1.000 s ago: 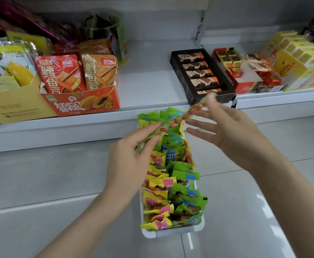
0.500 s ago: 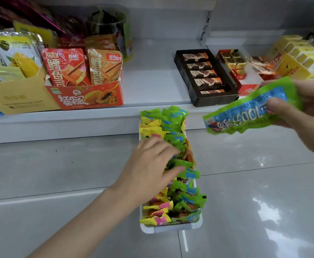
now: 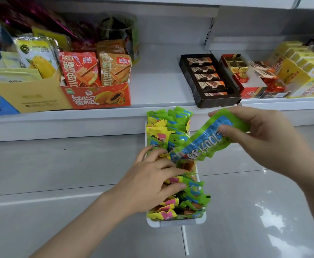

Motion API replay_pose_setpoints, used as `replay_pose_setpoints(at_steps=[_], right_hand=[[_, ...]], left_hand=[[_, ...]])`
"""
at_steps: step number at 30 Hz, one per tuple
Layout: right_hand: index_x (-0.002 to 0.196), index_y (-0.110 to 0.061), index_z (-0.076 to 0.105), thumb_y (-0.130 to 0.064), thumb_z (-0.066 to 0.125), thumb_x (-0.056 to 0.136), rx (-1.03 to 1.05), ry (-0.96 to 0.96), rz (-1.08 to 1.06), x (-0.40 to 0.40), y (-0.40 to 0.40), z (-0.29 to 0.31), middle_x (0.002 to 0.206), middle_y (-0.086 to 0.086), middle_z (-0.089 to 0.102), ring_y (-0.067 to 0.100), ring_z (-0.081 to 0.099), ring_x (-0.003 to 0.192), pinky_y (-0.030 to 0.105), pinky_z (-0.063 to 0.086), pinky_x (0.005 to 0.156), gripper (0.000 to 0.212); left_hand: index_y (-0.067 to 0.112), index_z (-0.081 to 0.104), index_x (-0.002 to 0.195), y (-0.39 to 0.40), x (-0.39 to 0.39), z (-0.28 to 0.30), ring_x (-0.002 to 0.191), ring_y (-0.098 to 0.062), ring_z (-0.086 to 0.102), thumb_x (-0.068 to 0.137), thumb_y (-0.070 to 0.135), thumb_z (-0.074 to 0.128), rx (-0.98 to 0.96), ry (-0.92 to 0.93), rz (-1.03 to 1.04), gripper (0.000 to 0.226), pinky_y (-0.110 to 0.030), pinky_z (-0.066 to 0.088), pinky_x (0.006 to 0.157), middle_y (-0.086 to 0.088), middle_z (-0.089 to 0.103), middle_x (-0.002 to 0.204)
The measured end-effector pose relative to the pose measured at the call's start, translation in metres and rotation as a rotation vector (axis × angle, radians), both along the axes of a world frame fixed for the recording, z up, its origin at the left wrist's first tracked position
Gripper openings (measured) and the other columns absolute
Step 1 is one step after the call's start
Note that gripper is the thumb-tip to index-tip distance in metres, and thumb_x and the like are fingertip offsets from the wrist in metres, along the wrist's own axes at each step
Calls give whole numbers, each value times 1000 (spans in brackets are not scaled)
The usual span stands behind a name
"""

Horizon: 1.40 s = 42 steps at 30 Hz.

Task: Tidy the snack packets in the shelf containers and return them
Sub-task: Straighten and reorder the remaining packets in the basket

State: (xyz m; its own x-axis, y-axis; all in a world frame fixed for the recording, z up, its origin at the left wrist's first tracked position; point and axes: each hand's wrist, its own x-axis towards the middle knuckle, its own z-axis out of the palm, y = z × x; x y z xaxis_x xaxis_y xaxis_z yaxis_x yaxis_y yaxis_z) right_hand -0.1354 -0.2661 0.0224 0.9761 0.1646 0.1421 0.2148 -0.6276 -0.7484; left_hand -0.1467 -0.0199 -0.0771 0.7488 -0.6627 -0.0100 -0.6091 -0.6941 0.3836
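A long white container [image 3: 176, 222] stands on the grey floor below the shelf, packed with several green and yellow snack packets [image 3: 168, 127]. My left hand [image 3: 148, 183] rests on the packets in the container's middle with its fingers spread and nearly straight. My right hand [image 3: 260, 138] pinches a green packet with a blue label [image 3: 204, 144] by its upper end. The packet slants down to the left, and its lower end reaches the row just past my left fingertips.
The white shelf [image 3: 152, 112] carries a yellow carton [image 3: 29, 97], an orange papaya box [image 3: 96, 96] with red and orange packets, a black chocolate tray [image 3: 210, 79], a red box [image 3: 245, 79] and yellow boxes [image 3: 305, 71]. A gap lies between the orange box and black tray.
My right hand has brought the green packet down and left from the far right, onto the row. My left hand has stayed spread on the packets in the container.
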Motion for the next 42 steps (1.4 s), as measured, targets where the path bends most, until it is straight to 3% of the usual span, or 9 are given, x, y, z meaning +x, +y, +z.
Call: replay_pose_setpoints(at_steps=[7, 13, 16, 21, 24, 29, 32, 37, 42], right_hand=[[102, -51, 69, -38, 62, 87, -69, -53, 29, -6, -5, 12, 98, -27, 71, 0, 69, 89, 20, 56, 75, 21], [114, -29, 74, -16, 70, 91, -279, -69, 27, 0, 24, -20, 92, -24, 71, -6, 63, 85, 2, 41, 77, 27], [120, -18, 72, -18, 70, 92, -413, 2, 157, 6, 44, -47, 111, 3, 70, 16, 63, 101, 20, 43, 91, 28], [106, -20, 78, -27, 81, 80, -395, 63, 50, 0, 35, -62, 93, 0, 70, 19, 63, 86, 35, 49, 80, 27], [91, -28, 80, -36, 83, 76, -419, 64, -34, 2, 35, -62, 84, -3, 70, 17, 63, 81, 33, 47, 75, 17], [105, -32, 78, -40, 67, 91, -600, 97, 183, 10, 45, -66, 79, -11, 63, 18, 57, 95, 29, 35, 77, 20], [106, -26, 77, -30, 60, 98, -507, 135, 162, 12, 26, -60, 81, -10, 71, 19, 63, 88, 27, 37, 73, 20], [104, -26, 74, -22, 58, 100, -302, 232, 5, 8, 17, -69, 78, -18, 71, -11, 61, 69, 7, 43, 65, 18], [93, -29, 75, -26, 70, 91, -262, 237, -20, 6, 19, -76, 74, -16, 74, -1, 63, 74, 7, 40, 61, 6]], left_hand=[[52, 59, 127, -4, 4, 2, 145, -22, 24, 87, 75, 20, 49, 19, 1, 62, -47, 5, 121, 7, 54, 144], [44, 69, 121, -3, 7, 1, 120, -19, 44, 91, 68, 36, -21, -40, -7, 50, -49, 23, 116, 4, 53, 107], [43, 68, 121, -1, 10, 1, 116, -19, 43, 91, 69, 37, -42, -23, -8, 51, -48, 23, 116, 1, 46, 112], [44, 67, 120, 5, 13, 0, 133, -14, 25, 91, 70, 37, -96, 13, -22, 49, -37, 11, 120, 1, 41, 140], [37, 74, 108, 7, 18, 1, 128, -14, 36, 92, 65, 40, -201, 71, 25, 46, -34, 21, 117, 7, 49, 131], [18, 64, 105, -6, 35, 8, 94, -11, 61, 99, 24, 57, -350, 74, 187, 12, -45, 47, 93, 10, 53, 107], [21, 65, 115, -16, 47, 15, 86, -8, 64, 94, 27, 64, -259, 115, 225, 22, -42, 48, 92, 10, 55, 112], [26, 76, 103, -29, 54, 14, 91, -13, 58, 91, 30, 68, -94, 58, 246, 15, -36, 44, 93, 9, 61, 110], [22, 77, 90, -28, 58, 12, 90, -14, 59, 90, 26, 71, -192, 81, 302, 7, -37, 47, 87, 7, 66, 99]])
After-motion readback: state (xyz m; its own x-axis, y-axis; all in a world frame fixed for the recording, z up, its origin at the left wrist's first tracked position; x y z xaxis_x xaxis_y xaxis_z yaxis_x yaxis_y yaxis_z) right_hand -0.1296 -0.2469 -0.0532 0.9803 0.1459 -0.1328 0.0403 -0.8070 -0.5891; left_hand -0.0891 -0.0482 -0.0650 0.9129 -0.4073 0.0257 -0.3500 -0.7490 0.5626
